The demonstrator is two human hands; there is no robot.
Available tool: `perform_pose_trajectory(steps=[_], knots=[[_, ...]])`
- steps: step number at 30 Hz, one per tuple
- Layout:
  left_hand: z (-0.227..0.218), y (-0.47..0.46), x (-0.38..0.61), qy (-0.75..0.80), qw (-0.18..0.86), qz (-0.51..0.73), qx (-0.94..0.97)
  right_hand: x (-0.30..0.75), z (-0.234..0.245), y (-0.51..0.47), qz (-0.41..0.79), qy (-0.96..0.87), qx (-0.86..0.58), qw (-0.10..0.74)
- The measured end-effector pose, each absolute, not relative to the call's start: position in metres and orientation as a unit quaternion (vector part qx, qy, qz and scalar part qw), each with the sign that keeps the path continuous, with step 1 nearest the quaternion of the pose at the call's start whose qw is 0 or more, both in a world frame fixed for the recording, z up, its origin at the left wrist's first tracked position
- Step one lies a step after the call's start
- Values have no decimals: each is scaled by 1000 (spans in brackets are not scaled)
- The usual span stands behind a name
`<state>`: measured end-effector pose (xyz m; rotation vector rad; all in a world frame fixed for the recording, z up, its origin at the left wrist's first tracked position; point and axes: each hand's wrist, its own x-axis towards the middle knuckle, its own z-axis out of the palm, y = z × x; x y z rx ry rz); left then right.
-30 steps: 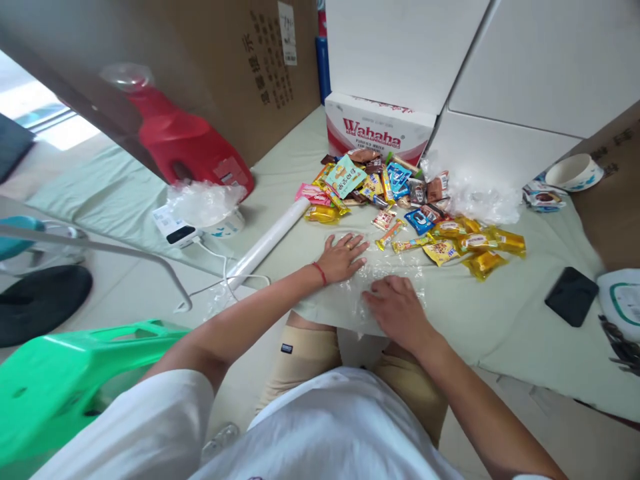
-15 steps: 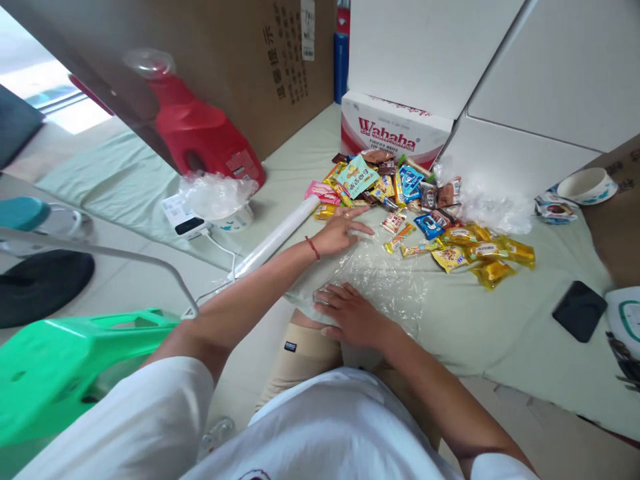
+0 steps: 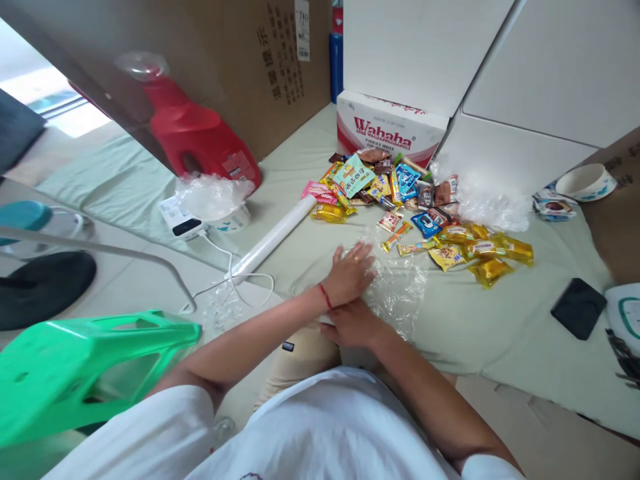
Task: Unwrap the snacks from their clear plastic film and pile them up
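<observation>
A crinkled sheet of clear plastic film [image 3: 397, 288] lies on the pale green cloth [image 3: 465, 320] in front of me. My left hand [image 3: 350, 273], with a red string at the wrist, lies flat on the film's left part with fingers spread. Just below it, my right hand [image 3: 353, 325] presses the film's near edge, partly covered by my left wrist. A pile of wrapped snacks [image 3: 400, 197] lies beyond the film, with yellow packets [image 3: 483, 257] to the right.
A white roll of film [image 3: 273, 238] lies left of my hands. A red jug [image 3: 195, 140], a Wahaha carton [image 3: 390, 130], white boxes [image 3: 525, 100], a black phone [image 3: 579, 308], a bowl [image 3: 585, 181] and a green plastic stool [image 3: 85, 367] surround the cloth.
My left hand drew back from the snack pile onto the film. My right hand slid left and nearer to me along the film's near edge, ending under my left wrist.
</observation>
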<state>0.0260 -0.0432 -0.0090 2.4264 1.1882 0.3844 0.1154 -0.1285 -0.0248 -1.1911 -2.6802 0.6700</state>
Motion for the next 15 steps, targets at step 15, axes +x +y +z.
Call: perform_pose_trajectory(steps=[15], knots=[[36, -44, -12, 580, 151, 318, 734, 115, -22, -127, 221, -889, -378, 131]])
